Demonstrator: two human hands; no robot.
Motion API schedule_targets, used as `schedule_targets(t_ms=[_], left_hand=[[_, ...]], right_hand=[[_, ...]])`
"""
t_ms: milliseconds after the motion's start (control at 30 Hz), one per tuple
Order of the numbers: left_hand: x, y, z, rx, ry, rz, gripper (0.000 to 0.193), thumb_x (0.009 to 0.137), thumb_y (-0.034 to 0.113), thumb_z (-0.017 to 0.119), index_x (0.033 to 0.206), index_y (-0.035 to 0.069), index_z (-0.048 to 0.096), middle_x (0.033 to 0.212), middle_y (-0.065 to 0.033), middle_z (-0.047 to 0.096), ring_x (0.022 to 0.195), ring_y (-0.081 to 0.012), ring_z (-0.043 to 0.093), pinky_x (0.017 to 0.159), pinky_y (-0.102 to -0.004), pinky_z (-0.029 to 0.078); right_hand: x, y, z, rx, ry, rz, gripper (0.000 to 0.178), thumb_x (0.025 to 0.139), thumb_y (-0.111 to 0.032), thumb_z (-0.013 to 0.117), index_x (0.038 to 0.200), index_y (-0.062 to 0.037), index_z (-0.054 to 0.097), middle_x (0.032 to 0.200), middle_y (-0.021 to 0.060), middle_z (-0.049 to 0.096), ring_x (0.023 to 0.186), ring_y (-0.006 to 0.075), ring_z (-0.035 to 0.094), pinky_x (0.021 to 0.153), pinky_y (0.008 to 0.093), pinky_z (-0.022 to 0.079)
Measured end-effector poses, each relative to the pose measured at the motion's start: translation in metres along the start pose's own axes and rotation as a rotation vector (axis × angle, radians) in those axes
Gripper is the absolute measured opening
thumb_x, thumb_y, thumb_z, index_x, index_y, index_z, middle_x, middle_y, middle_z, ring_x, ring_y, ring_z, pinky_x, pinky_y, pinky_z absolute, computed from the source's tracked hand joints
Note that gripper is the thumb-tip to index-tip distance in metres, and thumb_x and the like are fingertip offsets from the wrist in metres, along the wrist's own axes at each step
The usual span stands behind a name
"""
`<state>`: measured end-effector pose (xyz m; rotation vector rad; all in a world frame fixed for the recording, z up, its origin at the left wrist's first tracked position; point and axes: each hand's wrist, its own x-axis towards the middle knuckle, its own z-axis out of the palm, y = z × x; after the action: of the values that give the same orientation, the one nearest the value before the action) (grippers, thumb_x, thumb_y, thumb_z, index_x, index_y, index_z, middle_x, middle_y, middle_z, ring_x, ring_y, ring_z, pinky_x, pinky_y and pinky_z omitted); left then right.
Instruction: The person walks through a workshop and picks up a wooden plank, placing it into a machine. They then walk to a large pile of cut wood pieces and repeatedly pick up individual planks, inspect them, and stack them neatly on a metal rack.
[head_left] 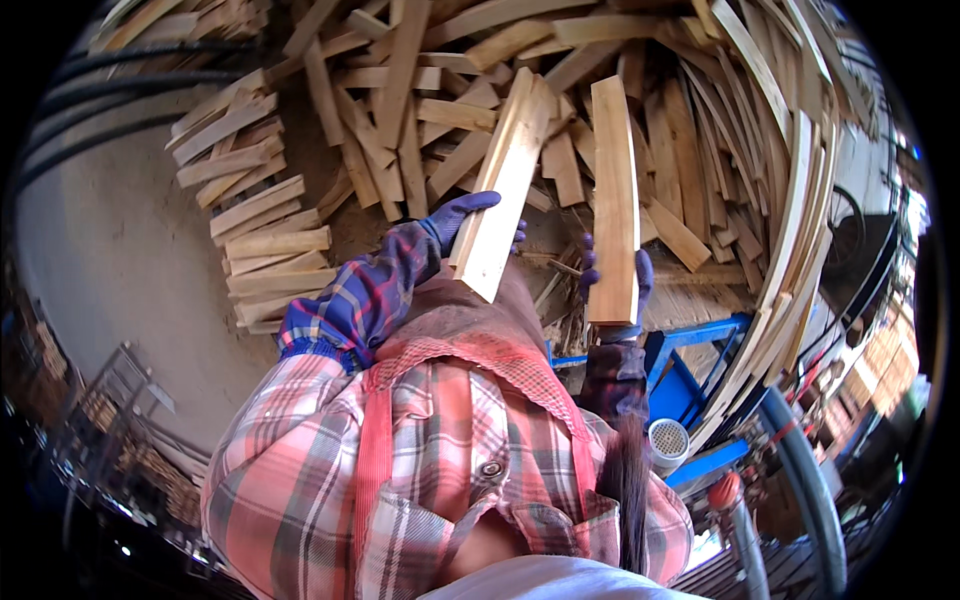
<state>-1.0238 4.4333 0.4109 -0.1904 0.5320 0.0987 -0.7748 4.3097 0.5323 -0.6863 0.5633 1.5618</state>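
Observation:
In a purple glove, my left hand [462,214] is closed round a pair of pale wooden boards [507,190], lying one against the other and slanting up to the right. My right hand [643,282], gloved alike, grips a single wider wooden board [614,190] from beneath, its fingers showing along both edges. That board points away from me, nearly straight. A gap separates the two hands' loads. Both are held up in front of my apron [470,352], above a heap of loose boards [460,115]. The palms are hidden under the wood.
At the left, short boards stand in a stacked row [275,245] on the concrete floor [130,240]. Long strips [795,260] lean along the right side. A blue metal frame [690,375] and a white perforated cylinder [668,442] are close to my right arm. Black hoses [130,85] cross the far left.

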Motion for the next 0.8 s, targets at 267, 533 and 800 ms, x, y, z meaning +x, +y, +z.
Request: schedule_targets(t_ms=[267,533,800], left_hand=[[-0.059,0.002,-0.053,-0.089,-0.003,0.396,0.036,0.095,0.030,0.053,0.124,0.007,0.053,0.110,-0.0093,0.061,0.094,-0.0210,0.062,0.083,-0.0350,0.054],[-0.185,0.090,-0.017,-0.079,-0.016,0.920,0.046,0.087,0.033,0.064,0.122,0.004,0.053,0.111,-0.0122,0.062,0.093,-0.0241,0.064,0.083,-0.0392,0.054],[-0.375,0.368,0.080,0.425,-0.167,1.615,0.059,0.081,0.042,0.068,0.119,0.000,0.051,0.106,-0.0155,0.061,0.100,-0.0305,0.060,0.092,-0.0409,0.049]], right_hand=[[0.075,0.195,0.035,-1.550,-0.144,-0.309,0.077,0.082,-0.021,0.072,0.139,0.0049,0.029,0.130,0.0151,0.046,0.114,0.0231,0.049,0.093,0.0306,0.043],[0.114,0.280,0.175,-1.474,-0.344,-0.213,0.075,0.073,-0.022,0.078,0.133,0.0042,0.042,0.127,0.0172,0.046,0.111,0.0258,0.052,0.079,0.0349,0.054],[0.093,0.315,0.364,-1.886,-1.043,-1.077,0.068,0.078,-0.033,0.074,0.132,-0.0008,0.046,0.136,0.0229,0.043,0.128,0.0359,0.040,0.107,0.0405,0.032]])
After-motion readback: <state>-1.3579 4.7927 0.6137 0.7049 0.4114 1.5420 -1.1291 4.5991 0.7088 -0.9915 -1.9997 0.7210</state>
